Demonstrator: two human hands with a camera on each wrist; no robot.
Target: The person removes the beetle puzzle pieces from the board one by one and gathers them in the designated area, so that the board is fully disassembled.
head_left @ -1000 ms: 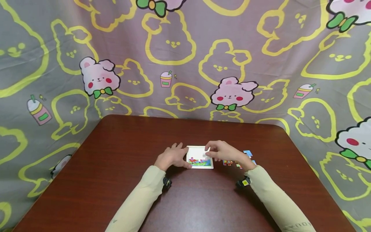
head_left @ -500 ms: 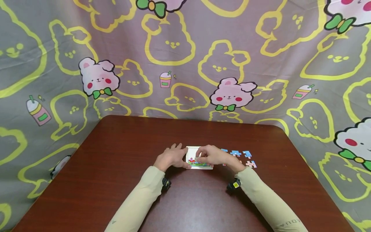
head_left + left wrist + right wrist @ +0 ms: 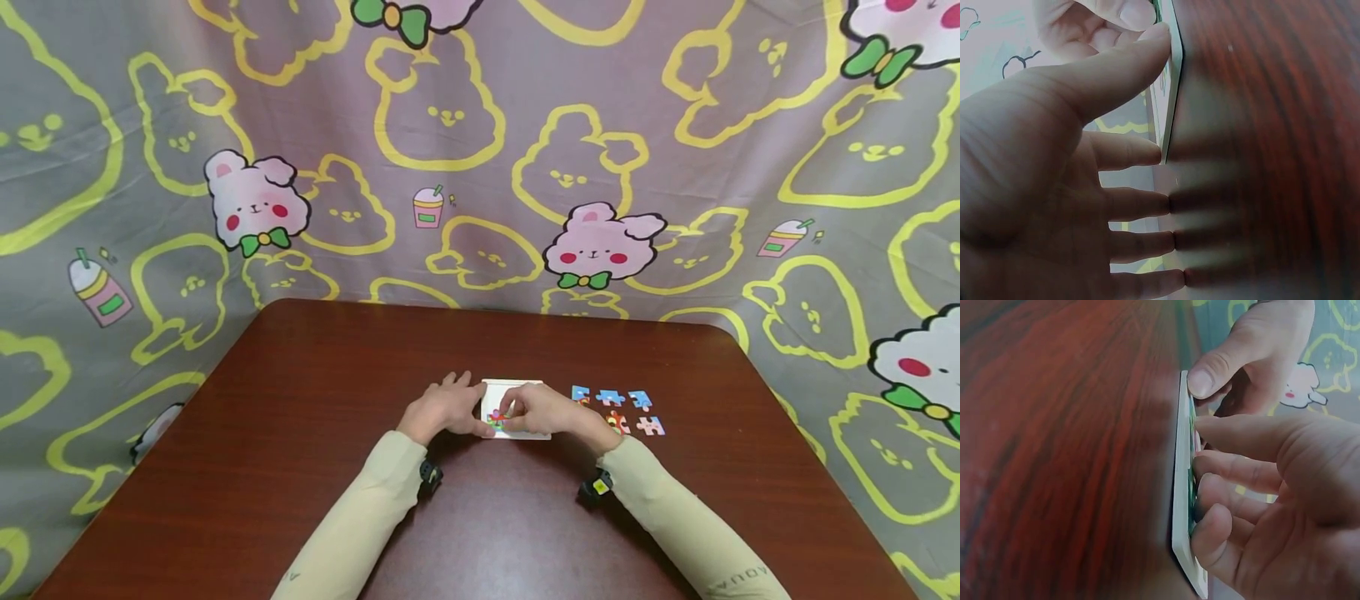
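Note:
A small white puzzle tray (image 3: 512, 382) lies flat on the table, with colourful assembled puzzle pieces (image 3: 494, 422) along its near side. My left hand (image 3: 446, 407) rests at its left side, thumb on the near left corner, index finger touching the edge, the other straight fingertips on the table. Over the tray, my right hand (image 3: 547, 410) pinches a puzzle piece between thumb and index finger at the picture's left part. Most of that piece is hidden by the fingers. In the right wrist view, the curled fingers hover along the tray edge (image 3: 1180, 475).
Several loose puzzle pieces lie right of the tray, among them a blue one (image 3: 610, 398), a pink one (image 3: 651, 426) and a red-yellow one (image 3: 618, 422). A patterned curtain (image 3: 465, 258) hangs behind the brown table (image 3: 352, 358).
My right hand has moved left and toward me, from the tray's right edge to the picture's left part, with the piece in its fingers. The left hand has stayed put.

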